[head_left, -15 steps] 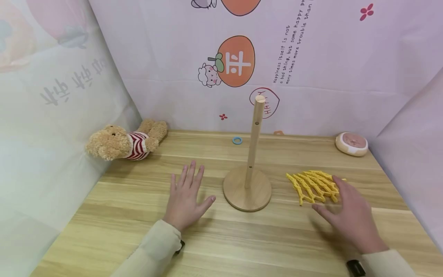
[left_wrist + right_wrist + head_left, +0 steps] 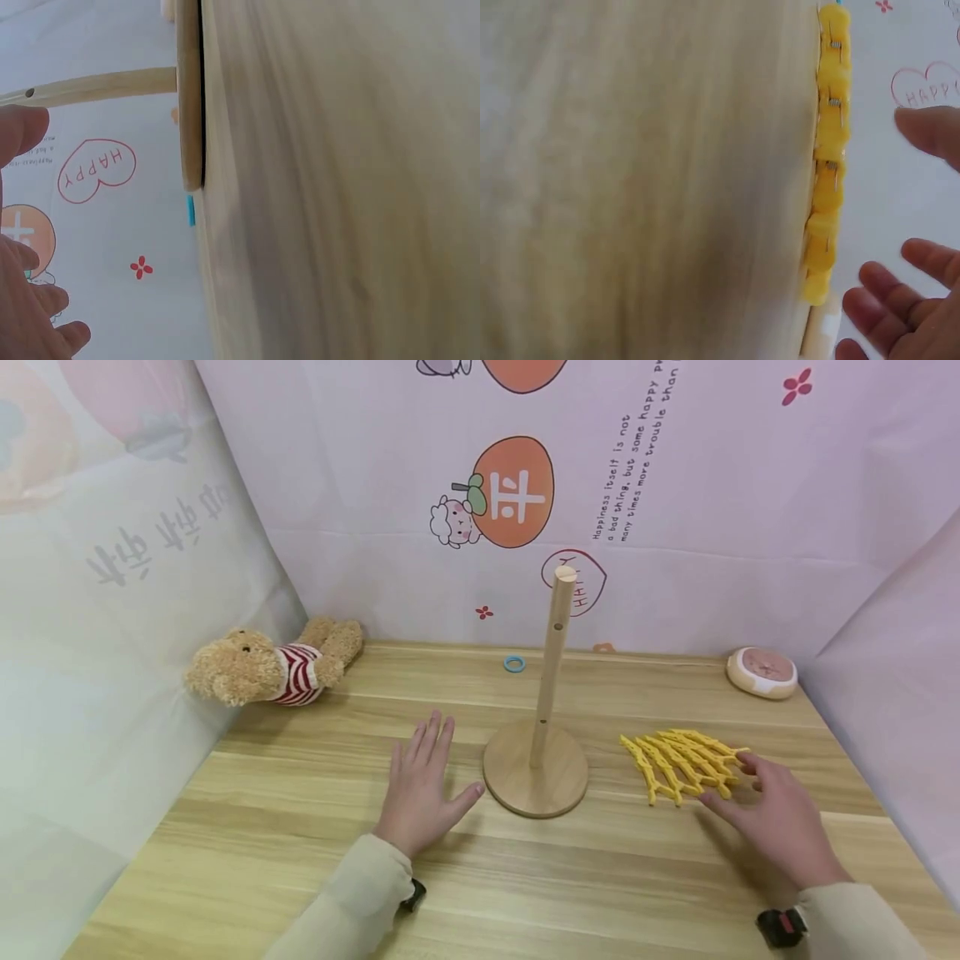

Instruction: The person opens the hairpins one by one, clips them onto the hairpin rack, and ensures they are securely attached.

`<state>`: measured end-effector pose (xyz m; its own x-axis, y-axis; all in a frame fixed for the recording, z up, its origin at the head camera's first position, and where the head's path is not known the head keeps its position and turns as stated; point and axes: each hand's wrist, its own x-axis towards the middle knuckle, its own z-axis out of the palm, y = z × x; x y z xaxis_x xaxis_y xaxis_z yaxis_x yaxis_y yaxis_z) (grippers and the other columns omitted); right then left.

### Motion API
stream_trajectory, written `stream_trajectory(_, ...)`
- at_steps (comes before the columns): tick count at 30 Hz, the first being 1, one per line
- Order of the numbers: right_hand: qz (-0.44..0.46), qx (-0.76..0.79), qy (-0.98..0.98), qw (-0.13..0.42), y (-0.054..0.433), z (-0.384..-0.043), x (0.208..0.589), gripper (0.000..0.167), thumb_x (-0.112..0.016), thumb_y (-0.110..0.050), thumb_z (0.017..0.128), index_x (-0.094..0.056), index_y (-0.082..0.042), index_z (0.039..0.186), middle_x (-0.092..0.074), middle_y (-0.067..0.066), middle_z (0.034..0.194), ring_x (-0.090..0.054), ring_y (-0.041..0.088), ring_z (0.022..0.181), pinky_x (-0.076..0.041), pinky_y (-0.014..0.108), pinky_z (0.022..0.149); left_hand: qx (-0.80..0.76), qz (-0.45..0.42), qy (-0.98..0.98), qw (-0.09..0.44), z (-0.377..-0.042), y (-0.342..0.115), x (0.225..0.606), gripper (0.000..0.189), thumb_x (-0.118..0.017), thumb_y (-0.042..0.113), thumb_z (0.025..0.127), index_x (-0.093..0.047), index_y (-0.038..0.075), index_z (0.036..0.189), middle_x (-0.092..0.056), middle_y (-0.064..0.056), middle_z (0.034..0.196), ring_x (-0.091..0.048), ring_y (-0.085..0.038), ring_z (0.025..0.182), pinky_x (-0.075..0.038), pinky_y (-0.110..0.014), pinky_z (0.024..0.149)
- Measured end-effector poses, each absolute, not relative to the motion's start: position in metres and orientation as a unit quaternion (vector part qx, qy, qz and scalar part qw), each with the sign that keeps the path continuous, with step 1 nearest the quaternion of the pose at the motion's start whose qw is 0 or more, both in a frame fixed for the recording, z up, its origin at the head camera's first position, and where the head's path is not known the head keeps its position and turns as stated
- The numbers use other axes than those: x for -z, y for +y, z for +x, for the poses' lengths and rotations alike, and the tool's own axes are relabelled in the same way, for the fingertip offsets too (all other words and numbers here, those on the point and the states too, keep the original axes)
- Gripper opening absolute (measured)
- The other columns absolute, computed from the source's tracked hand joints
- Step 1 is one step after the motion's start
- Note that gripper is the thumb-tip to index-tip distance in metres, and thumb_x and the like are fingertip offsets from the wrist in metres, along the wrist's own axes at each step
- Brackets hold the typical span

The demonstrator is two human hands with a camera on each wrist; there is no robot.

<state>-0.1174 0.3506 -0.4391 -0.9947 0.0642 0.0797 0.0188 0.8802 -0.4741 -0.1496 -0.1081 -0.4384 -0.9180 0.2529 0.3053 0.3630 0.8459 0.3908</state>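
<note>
Left hand [image 2: 423, 795] moved nearer wooden stand [image 2: 551, 668], spread wide, holding nothing. Right hand [image 2: 782, 814] shifted right, loose, empty, beside yellow pegs [image 2: 686, 767] on table [image 2: 540, 885]. Best pinch end peg alone, gently.

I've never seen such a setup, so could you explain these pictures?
There is no robot here, only a person's bare left hand and right hand. One view comes from a camera on the head, looking forward and down; the others are shot from each wrist, where the table looks tipped sideways. On it is a wooden stand, with yellow clips to its right. Farther back lie a blue ring, a teddy and an oval gadget. The left hand, fingers extended, is beside the stand and holds nothing. The right hand is at the clips, thumb and fingers apart; it seems to grip none, but whether it touches one is unclear.
</note>
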Motion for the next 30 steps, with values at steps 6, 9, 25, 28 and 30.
stream_trajectory(6, -0.037, -0.247, -0.968, -0.009, 0.366, -0.123, 0.445, 0.103, -0.066, -0.061, 0.09, -0.031, 0.018, 0.145, -0.046, 0.041, 0.132, -0.049, 0.056, 0.112, -0.04, 0.07, 0.086, 0.23, -0.155, -0.955, 0.106, -0.155, -0.1, 0.443, 0.099, -0.068, 0.057, 0.089, -0.018, 0.012, 0.162, -0.018, -0.011, 0.167, -0.018, -0.033, 0.152, -0.01, -0.066, 0.117)
stream_trajectory(9, -0.04, -0.262, -0.964, -0.026, 0.372, -0.126, 0.449, 0.103, -0.066, -0.062, 0.089, -0.032, 0.018, 0.145, -0.047, 0.039, 0.132, -0.05, 0.053, 0.112, -0.042, 0.067, 0.087, 0.238, -0.155, -0.954, 0.093, -0.158, -0.097, 0.446, 0.099, -0.068, 0.056, 0.089, -0.018, 0.012, 0.162, -0.019, -0.011, 0.167, -0.02, -0.034, 0.151, -0.011, -0.066, 0.117)
stream_trajectory(25, -0.047, -0.284, -0.957, -0.038, 0.383, -0.137, 0.453, 0.079, -0.066, -0.055, 0.092, -0.053, 0.011, 0.133, -0.056, 0.036, 0.127, -0.054, 0.05, 0.112, -0.043, 0.062, 0.087, 0.311, -0.157, -0.937, -0.011, -0.166, -0.076, 0.458, 0.106, -0.073, 0.057, 0.085, -0.019, 0.006, 0.161, -0.017, -0.011, 0.167, -0.016, -0.031, 0.153, -0.008, -0.056, 0.121)
stream_trajectory(28, -0.057, -0.293, -0.953, -0.044, 0.383, -0.135, 0.451, 0.079, -0.065, -0.057, 0.093, -0.054, 0.009, 0.134, -0.055, 0.036, 0.13, -0.054, 0.05, 0.113, -0.043, 0.062, 0.087, 0.326, -0.151, -0.933, -0.036, -0.169, -0.073, 0.463, 0.107, -0.074, 0.057, 0.084, -0.019, 0.005, 0.16, -0.019, -0.011, 0.166, -0.017, -0.03, 0.153, -0.009, -0.051, 0.122)
stream_trajectory(30, -0.067, -0.297, -0.951, -0.045, 0.384, -0.133, 0.449, 0.079, -0.064, -0.058, 0.092, -0.054, 0.008, 0.134, -0.056, 0.035, 0.129, -0.055, 0.049, 0.112, -0.043, 0.062, 0.086, 0.329, -0.147, -0.931, -0.051, -0.171, -0.071, 0.465, 0.108, -0.074, 0.057, 0.084, -0.018, 0.005, 0.16, -0.019, -0.011, 0.166, -0.017, -0.029, 0.153, -0.008, -0.049, 0.122)
